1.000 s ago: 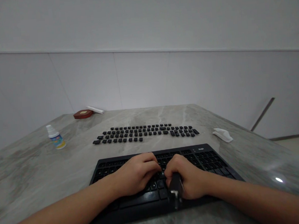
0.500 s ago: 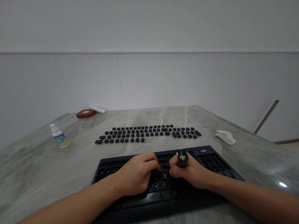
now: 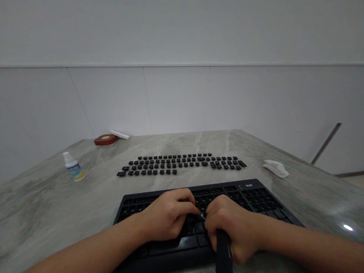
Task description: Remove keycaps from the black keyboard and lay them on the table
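While I watch from my remote station, the right hand point(image 3: 230, 222) is wrapped around a dark-handled tool point(image 3: 224, 256), and a shiny metal piece point(image 3: 202, 215) shows between both hands. The left hand point(image 3: 168, 212) is curled over the black computer keyboard point(image 3: 191, 240) beneath them; whether it pinches anything, I can't tell. Beyond the hands lie loose keycaps point(image 3: 200, 159) in rows.

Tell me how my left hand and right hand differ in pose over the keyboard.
Your right hand is closed in a fist around a black handle, while your left hand grips no such handle. Your left hand's fingers bend toward the right hand; your right hand's curl tightly inward. Both are bare and over the keyboard.
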Demonstrator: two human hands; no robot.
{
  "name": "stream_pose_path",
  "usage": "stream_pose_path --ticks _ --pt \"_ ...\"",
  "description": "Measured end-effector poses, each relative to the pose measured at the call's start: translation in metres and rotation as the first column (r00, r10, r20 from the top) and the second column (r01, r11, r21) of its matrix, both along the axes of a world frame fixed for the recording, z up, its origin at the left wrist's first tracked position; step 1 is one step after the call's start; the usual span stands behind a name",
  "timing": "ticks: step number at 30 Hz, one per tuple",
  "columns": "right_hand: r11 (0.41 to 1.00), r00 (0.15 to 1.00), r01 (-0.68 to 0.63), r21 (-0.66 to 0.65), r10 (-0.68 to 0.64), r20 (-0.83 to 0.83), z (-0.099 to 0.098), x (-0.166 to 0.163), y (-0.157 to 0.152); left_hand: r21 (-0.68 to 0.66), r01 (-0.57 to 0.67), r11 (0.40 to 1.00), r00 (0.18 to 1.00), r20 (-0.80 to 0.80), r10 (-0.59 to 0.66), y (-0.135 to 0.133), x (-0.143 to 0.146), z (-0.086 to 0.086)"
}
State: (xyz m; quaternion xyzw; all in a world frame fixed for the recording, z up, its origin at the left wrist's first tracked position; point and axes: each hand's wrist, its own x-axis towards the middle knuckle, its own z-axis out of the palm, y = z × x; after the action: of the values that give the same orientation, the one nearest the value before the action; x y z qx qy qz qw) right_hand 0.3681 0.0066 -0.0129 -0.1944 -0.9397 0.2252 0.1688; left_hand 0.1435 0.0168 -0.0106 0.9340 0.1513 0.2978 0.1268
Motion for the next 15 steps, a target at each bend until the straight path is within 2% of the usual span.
stream_pose_path --ticks 3,7,15 --pt "0.996 0.978 -0.066 0.052 0.055 0.203 0.01 0.005 0.005 0.029 0.014 0.999 1.0 0.011 -0.015 0.0 0.0 -0.001" --pt "0.986 0.919 -0.044 0.162 -0.024 0.394 0.019 0.005 0.003 0.07 0.035 0.997 0.999 0.012 -0.036 0.0 0.0 -0.001" --pt "0.953 0.821 0.14 0.268 -0.263 0.507 0.03 -0.012 -0.027 0.093 0.044 0.995 0.999 0.002 -0.045 -0.001 0.0 0.0"
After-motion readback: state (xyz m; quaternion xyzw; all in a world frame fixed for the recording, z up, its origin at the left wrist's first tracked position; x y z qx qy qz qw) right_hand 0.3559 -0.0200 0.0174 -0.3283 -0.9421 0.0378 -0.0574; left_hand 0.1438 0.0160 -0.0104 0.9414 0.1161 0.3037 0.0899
